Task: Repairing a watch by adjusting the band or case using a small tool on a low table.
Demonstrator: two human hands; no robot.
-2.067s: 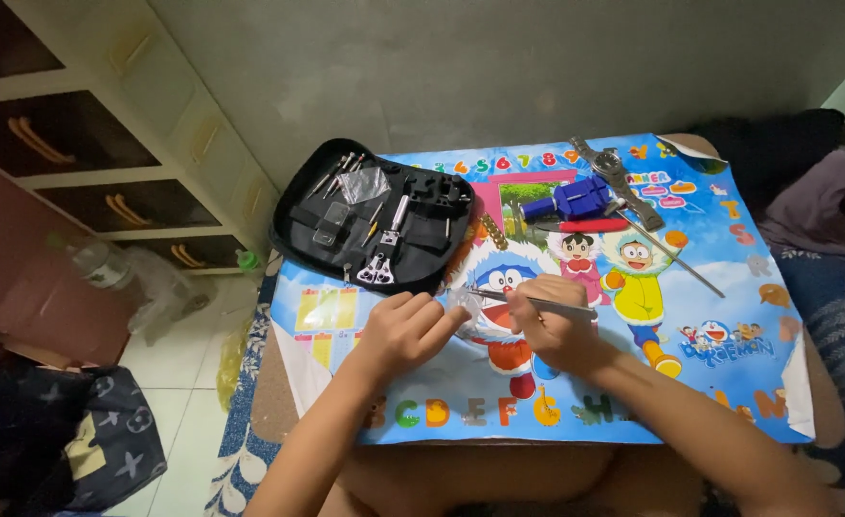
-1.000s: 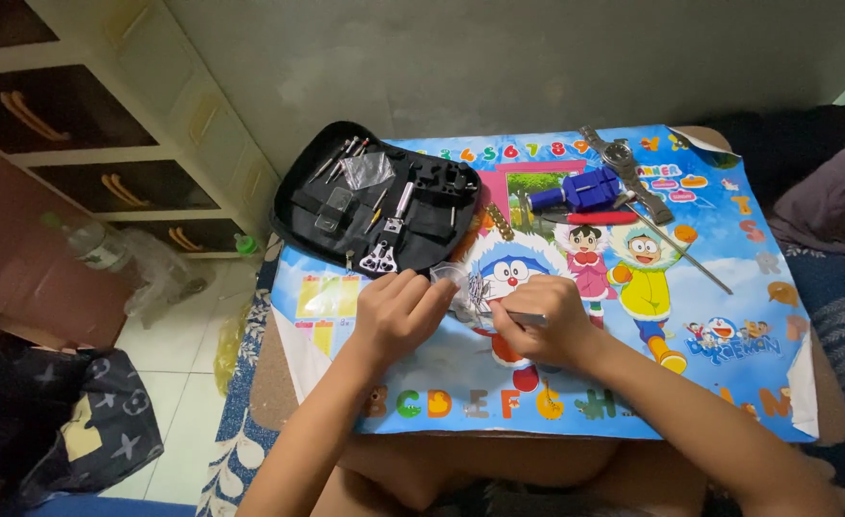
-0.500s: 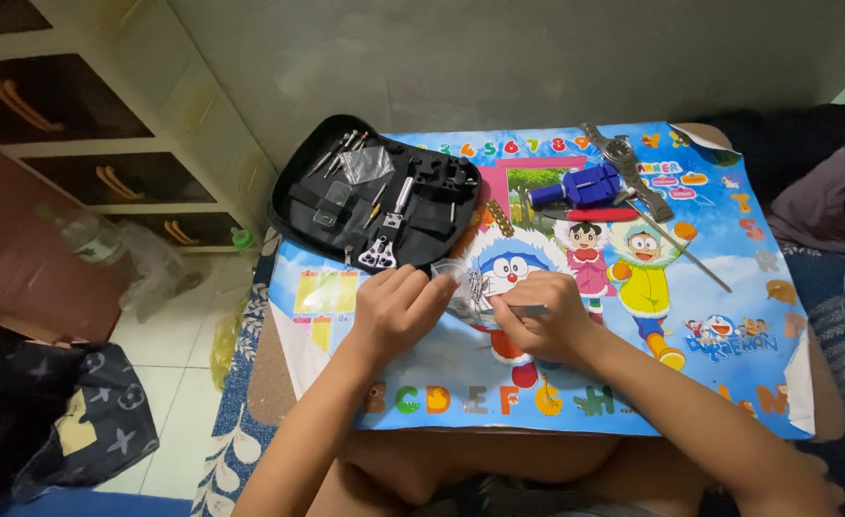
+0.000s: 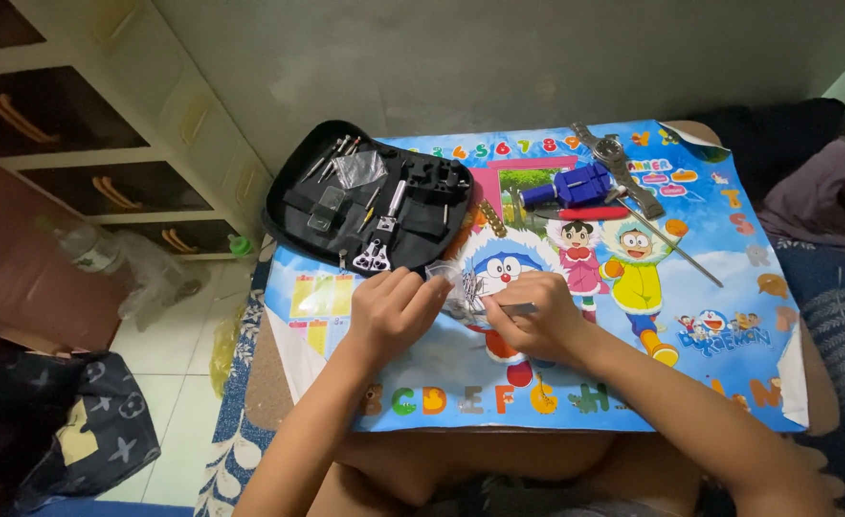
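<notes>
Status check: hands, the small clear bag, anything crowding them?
Left hand pinching small clear bag. Right hand holding thin metal tool at it. Open tool case close behind.

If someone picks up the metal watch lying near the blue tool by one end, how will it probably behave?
The metal watch has a linked bracelet lying stretched out flat on the mat, so it would probably hang limp, not stiff. Being metal, it likely feels heavy for its size. Its smooth links may slip from fingers, and the round case could swing and knock the blue tool.
</notes>
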